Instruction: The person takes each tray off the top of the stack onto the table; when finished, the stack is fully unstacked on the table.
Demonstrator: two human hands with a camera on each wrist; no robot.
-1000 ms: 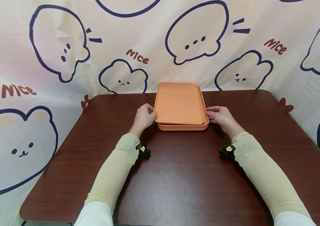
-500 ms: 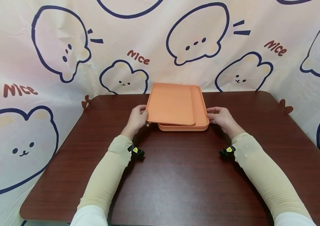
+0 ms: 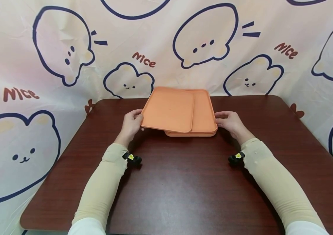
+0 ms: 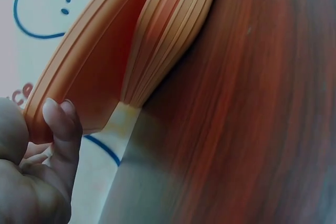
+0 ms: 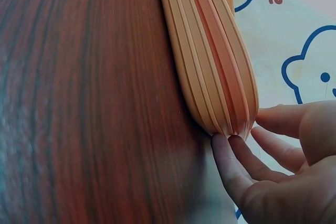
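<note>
With fingers curled round its edge, my left hand [image 3: 131, 124] pinches the left side of an orange rectangular tray [image 3: 167, 109]. In the left wrist view the raised tray slants over the others, thumb on one face and fingertips [image 4: 51, 111] on the other. Its right part still overlaps a stack of similar orange trays [image 3: 204, 112], which lies flat at the far middle of the table. My right hand [image 3: 231, 123] touches the stack's right side with fairly straight fingers. In the right wrist view its fingertips [image 5: 223, 148] meet the stacked rims at the corner.
A dark brown wood-grain table [image 3: 178, 182] with rounded corners lies under the trays. Behind it and along both sides hangs a pale cloth [image 3: 166, 39] printed with cartoon bears, close to the stack's far edge.
My left hand has moved left, sliding the top tray off to the left and tilting it, so more of the tray beneath shows. The right hand has stayed at the stack's right side.
</note>
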